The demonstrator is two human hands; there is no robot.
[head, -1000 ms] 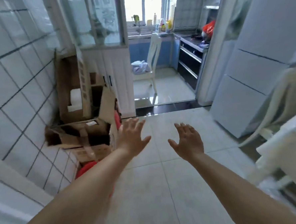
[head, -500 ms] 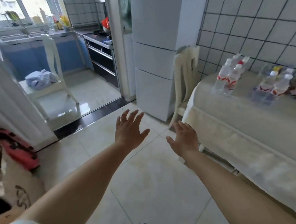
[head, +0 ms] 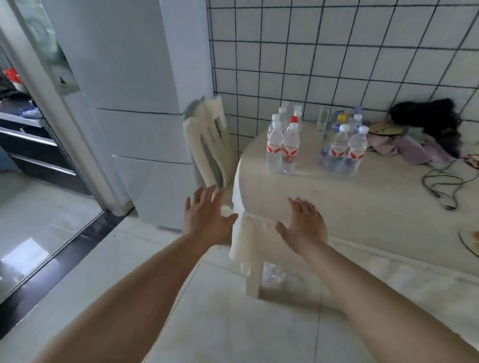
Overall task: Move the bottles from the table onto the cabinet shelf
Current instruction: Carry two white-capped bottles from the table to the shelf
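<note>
Nothing of the move looks done yet, as far as this view shows: the bottles are all standing on the table [head: 360, 202], which is covered with a white cloth, and no cabinet shelf is in sight. One cluster of bottles [head: 283, 145] stands near the table's far left corner, with red-and-white labels and at least one red cap; a second cluster [head: 345, 149] stands just to its right, near the tiled wall. How many there are in all is hard to count, since they overlap and the ones at the back are blurred. The left hand [head: 207, 217] is spread flat in the air beside the table's corner, holding nothing. The right hand [head: 302, 222] is likewise spread and empty, over the near edge of the cloth, well short of the bottles. So the whole job appears to remain: reach, pick up, carry, and set down.
</note>
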